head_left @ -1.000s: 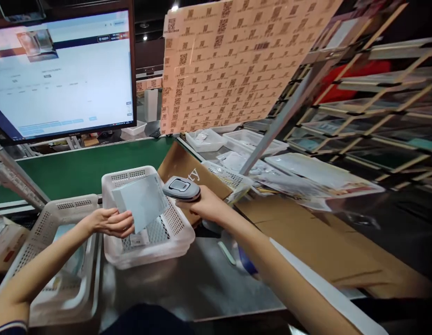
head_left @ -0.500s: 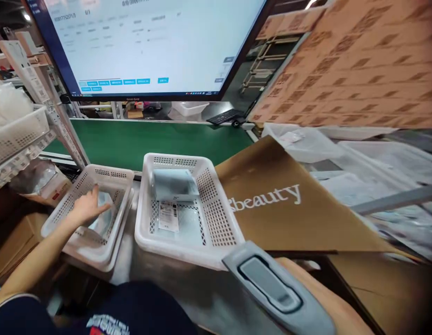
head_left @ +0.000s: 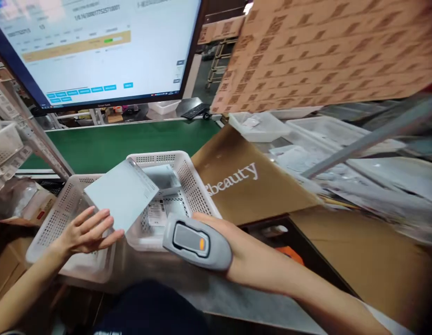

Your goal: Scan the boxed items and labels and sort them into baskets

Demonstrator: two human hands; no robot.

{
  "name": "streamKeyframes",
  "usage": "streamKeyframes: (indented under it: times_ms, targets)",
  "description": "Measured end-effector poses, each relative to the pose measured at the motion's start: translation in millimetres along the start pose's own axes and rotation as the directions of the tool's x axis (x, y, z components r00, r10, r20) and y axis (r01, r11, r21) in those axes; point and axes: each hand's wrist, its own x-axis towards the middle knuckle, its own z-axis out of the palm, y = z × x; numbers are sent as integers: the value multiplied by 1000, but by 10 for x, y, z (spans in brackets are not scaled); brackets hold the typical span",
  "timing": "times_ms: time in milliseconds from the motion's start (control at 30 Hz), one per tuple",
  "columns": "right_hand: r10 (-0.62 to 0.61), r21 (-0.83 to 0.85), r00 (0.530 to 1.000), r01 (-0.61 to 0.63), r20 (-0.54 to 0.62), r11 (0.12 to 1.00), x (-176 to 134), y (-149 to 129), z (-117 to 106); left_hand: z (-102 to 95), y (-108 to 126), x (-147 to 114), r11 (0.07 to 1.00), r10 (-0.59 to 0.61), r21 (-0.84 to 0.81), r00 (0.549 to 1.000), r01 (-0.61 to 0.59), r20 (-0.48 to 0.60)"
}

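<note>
Your left hand [head_left: 87,232] spreads its fingers at the tilted pale blue box [head_left: 121,190], at its one o'clock; I cannot tell whether you grip it. At three o'clock, your right hand [head_left: 237,243] clasps the grey scanner [head_left: 191,239], with the brown carton [head_left: 233,186] at one.

Worn on the person's head, the camera faces forward and down, close above the bare left hand [head_left: 88,234] and bare right hand [head_left: 237,245], past a white perforated plastic basket [head_left: 203,193] toward a flat green surface [head_left: 132,138] and a black-framed rectangular monitor [head_left: 107,72] (top cropped).
</note>
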Motion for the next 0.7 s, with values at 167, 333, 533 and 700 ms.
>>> streamKeyframes:
  times_ms: [167,333,533,700]
  targets:
    - [-29,-32,1000,29,13,999,-113,-7,37,377,118,298,979,142,-123,974,-165,-176]
    - [63,-64,959,-83,-275,994,-237,209,-153,529,235,443,944,184,-223,951,-242,-249]
    - [210,82,884,-193,-417,978,-261,512,-451,824,308,257,900,262,-316,953,-299,-153]
    - [196,103,872,-167,-448,980,-482,683,-422,1087,498,377,892,231,-400,973,-213,-3]
